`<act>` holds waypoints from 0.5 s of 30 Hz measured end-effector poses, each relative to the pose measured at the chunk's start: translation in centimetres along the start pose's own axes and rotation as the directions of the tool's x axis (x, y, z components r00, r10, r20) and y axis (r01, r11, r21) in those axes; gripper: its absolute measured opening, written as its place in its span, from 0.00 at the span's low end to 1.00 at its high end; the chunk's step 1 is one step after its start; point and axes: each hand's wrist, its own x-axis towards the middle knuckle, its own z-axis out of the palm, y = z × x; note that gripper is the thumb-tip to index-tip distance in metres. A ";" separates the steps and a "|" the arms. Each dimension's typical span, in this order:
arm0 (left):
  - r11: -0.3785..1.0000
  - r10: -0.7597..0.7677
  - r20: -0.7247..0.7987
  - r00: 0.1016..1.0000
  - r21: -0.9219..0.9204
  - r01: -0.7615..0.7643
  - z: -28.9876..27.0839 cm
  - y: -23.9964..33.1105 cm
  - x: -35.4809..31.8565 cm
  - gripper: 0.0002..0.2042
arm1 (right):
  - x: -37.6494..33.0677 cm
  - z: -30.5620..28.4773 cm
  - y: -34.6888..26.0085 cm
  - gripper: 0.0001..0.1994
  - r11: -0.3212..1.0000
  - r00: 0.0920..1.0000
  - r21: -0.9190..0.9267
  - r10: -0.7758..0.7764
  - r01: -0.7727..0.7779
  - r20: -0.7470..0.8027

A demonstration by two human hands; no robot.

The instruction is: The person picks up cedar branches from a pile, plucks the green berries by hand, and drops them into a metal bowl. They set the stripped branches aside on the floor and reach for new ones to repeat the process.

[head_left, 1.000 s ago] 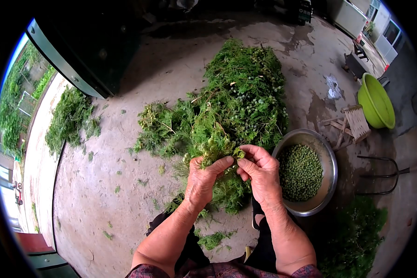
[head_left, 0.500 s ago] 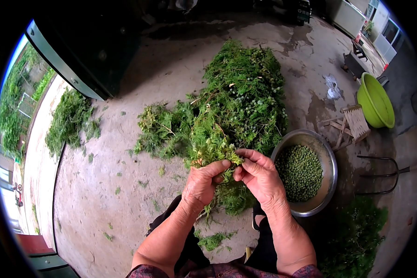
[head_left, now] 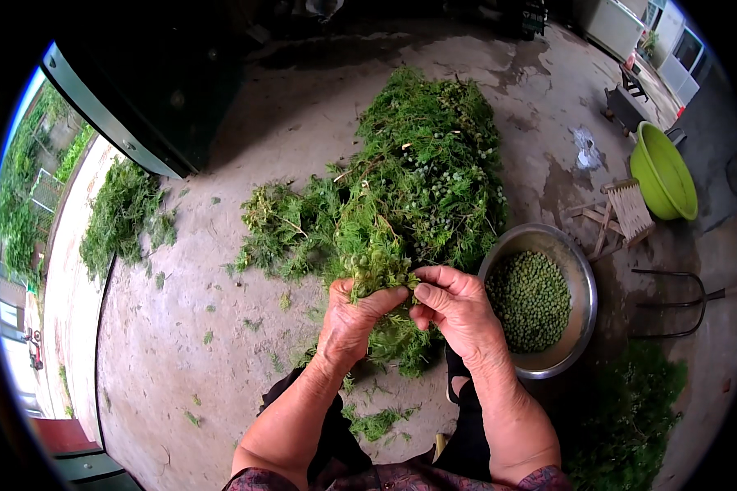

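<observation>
Between my hands is an evergreen sprig (head_left: 377,274) with pale green cones on it, in front of a large heap of cut evergreen branches (head_left: 434,164). My left hand (head_left: 350,319) is closed around the sprig, its thumb lying along the stems. My right hand (head_left: 457,307) pinches at the sprig's right side with thumb and forefinger; whether a cone is between those fingertips is hidden. Just right of my right hand stands a steel basin (head_left: 581,327), part filled with small round green cones (head_left: 528,303).
A small wooden stool (head_left: 626,213) and a lime-green tub (head_left: 663,172) stand at the right. Below them lies a pitchfork (head_left: 700,307), with more greenery (head_left: 630,417) nearby. Another branch pile (head_left: 123,213) sits by the doorway at left. Loose sprigs (head_left: 381,421) litter the concrete by my feet.
My left hand has turned and shifted slightly, bringing the sprig's cone-bearing tips more upright. My right fingers stay at the sprig's right side.
</observation>
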 end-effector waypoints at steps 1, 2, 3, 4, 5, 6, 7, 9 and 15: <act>0.998 -0.042 0.009 0.999 -0.042 0.042 0.0 0.1 0.0 0.11 | 0.0 0.0 0.0 0.10 1.000 1.000 -0.018 0.002 -0.002 -0.004; 0.993 -0.083 0.020 0.996 -0.084 0.084 0.0 0.1 0.1 0.12 | 0.1 -0.2 0.1 0.10 1.000 1.000 -0.018 0.002 -0.002 -0.005; 0.993 -0.082 0.020 0.996 -0.084 0.084 0.0 0.0 0.0 0.12 | 0.2 -0.5 0.2 0.09 0.998 0.999 0.066 0.008 -0.011 0.048; 0.985 -0.104 0.023 0.994 -0.136 0.106 0.1 -0.1 -0.1 0.13 | 0.2 -0.7 0.3 0.08 0.989 0.995 0.148 0.009 -0.024 0.101; 0.974 -0.125 0.027 0.992 -0.186 0.128 0.1 -0.2 -0.1 0.13 | 0.2 -0.8 0.4 0.08 0.989 0.995 0.148 0.009 -0.024 0.101; 0.974 -0.124 0.027 0.992 -0.187 0.127 0.2 -0.1 -0.1 0.13 | 0.3 -0.8 0.5 0.08 0.969 0.994 0.238 0.034 -0.058 0.104; 0.965 -0.140 0.031 0.990 -0.221 0.143 0.4 0.0 -0.1 0.14 | 0.3 -0.9 0.6 0.08 0.941 0.992 0.326 0.058 -0.091 0.110; 0.954 -0.154 0.035 0.987 -0.255 0.158 0.2 -0.1 -0.1 0.14 | 0.4 -1.1 0.8 0.08 0.929 0.987 0.357 0.044 -0.097 0.152; 0.963 -0.147 0.016 0.989 -0.225 0.147 0.2 -0.1 0.1 0.16 | 0.5 -1.3 0.1 0.08 0.916 0.995 0.399 -0.009 -0.032 0.101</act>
